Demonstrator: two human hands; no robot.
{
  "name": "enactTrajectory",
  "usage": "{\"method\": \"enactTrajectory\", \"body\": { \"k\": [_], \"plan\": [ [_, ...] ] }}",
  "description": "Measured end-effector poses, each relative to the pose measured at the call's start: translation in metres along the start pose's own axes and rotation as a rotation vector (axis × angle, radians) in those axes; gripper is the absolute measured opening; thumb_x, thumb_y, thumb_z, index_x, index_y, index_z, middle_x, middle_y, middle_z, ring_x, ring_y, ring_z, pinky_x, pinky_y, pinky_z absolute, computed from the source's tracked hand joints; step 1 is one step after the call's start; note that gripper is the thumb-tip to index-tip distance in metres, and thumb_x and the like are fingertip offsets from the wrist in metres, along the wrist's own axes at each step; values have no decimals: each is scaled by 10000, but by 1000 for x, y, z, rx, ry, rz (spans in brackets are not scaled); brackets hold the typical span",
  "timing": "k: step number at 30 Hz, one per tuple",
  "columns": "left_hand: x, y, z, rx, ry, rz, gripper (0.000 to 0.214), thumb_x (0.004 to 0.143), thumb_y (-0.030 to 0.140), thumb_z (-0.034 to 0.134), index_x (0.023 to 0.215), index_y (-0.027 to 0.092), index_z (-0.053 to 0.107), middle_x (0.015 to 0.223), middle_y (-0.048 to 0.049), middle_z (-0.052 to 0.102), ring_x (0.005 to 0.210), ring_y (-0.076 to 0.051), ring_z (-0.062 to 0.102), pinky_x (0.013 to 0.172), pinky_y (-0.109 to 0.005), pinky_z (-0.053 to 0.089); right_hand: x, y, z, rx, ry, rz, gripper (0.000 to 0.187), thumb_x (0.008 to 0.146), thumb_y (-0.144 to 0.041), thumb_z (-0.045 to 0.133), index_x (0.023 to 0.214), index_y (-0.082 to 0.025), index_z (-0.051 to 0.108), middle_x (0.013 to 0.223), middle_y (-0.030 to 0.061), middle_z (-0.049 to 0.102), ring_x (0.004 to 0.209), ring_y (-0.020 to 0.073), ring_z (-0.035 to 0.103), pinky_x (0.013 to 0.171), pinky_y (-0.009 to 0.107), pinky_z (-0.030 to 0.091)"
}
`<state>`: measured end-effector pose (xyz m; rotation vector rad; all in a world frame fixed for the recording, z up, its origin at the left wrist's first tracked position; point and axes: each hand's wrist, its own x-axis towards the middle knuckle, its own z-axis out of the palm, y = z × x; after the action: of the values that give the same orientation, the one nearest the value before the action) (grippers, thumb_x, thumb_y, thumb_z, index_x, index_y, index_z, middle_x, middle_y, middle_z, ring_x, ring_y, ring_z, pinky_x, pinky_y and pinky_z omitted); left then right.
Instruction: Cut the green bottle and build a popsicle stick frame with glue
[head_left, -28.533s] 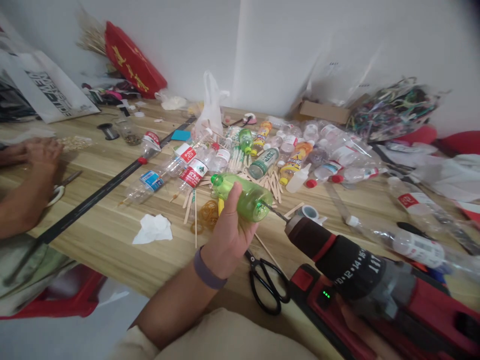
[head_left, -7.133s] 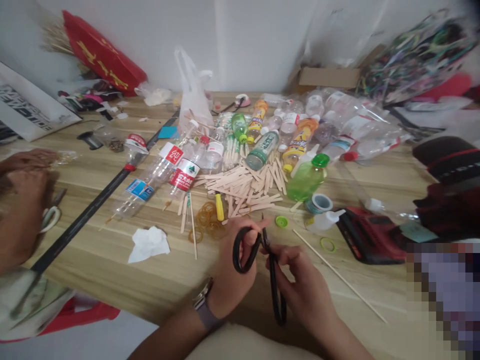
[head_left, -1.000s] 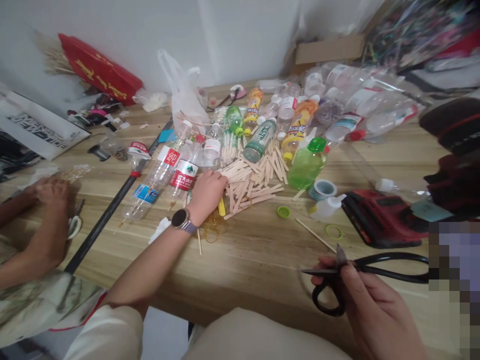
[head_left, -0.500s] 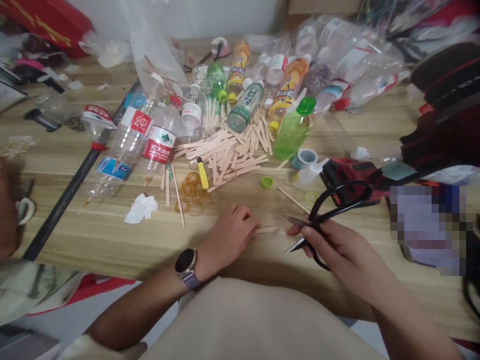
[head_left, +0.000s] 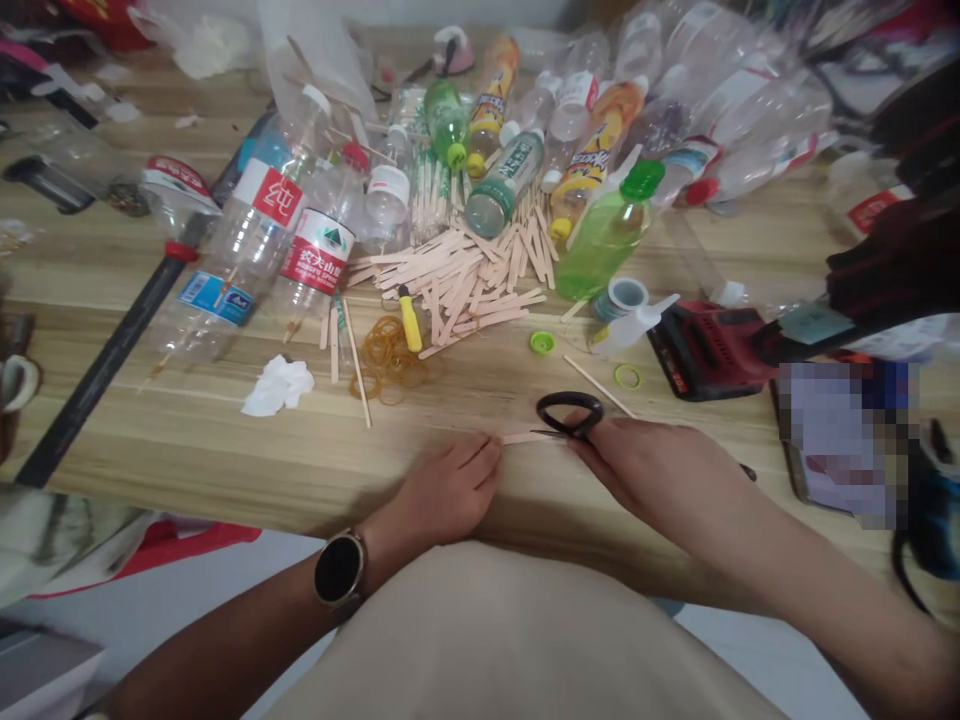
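My left hand (head_left: 446, 490) pinches one end of a flat wooden craft stick (head_left: 527, 437) that lies on the wooden table (head_left: 225, 450) near its front edge. My right hand (head_left: 645, 470) grips black scissors (head_left: 570, 413), whose handle loop shows above my fingers and whose blades meet the stick's right end. A watch (head_left: 339, 570) sits on my left wrist.
A pile of craft sticks (head_left: 465, 285), rubber bands (head_left: 386, 355), a yellow-handled tool (head_left: 409, 320), a green bottle (head_left: 607, 235), several clear bottles, tape roll (head_left: 622, 297), green cap (head_left: 541, 343), crumpled tissue (head_left: 276, 385), a long black bar (head_left: 112, 350) and a red drill (head_left: 712, 345) lie beyond.
My right hand has brought the scissors down and left onto the stick's end. My left hand stays pinching the stick. The view has tilted further down.
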<state>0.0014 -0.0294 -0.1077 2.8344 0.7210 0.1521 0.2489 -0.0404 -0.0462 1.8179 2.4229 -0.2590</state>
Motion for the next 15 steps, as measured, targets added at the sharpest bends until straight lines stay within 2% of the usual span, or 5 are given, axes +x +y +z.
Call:
{"method": "enactTrajectory", "body": {
  "k": [2,5,9,15],
  "plan": [
    [-2,3,1,16,4,6,386,1032,142,264,1275,88,558,1322,-175,633,1266,-266,560,1008,-373,470,8,-9,-5,-145,-59,-28,115,893,-300,576,843,-214,633,563,45,628,448,218,568,421,281,124],
    [-5,7,1,71,2,27,385,1013,109,299,1339,69,501,1360,-217,593,1285,-308,548,1011,-408,466,17,-21,-11,-238,-134,-37,32,861,-244,637,880,-218,638,533,34,613,444,226,585,420,289,76],
    [-6,10,1,94,-27,32,370,996,97,351,1326,27,501,1398,-257,545,1332,-323,503,1055,-424,429,23,-30,-18,-305,-209,-16,115,806,-115,662,891,-187,632,556,51,636,470,238,616,417,280,69],
    [-6,10,3,168,10,36,371,998,107,338,1309,28,526,1378,-232,575,1308,-311,532,1053,-407,433,24,-40,-27,-411,-326,-55,192,860,-50,537,1013,-137,614,639,84,682,537,255,655,421,280,102]
  ]
}}
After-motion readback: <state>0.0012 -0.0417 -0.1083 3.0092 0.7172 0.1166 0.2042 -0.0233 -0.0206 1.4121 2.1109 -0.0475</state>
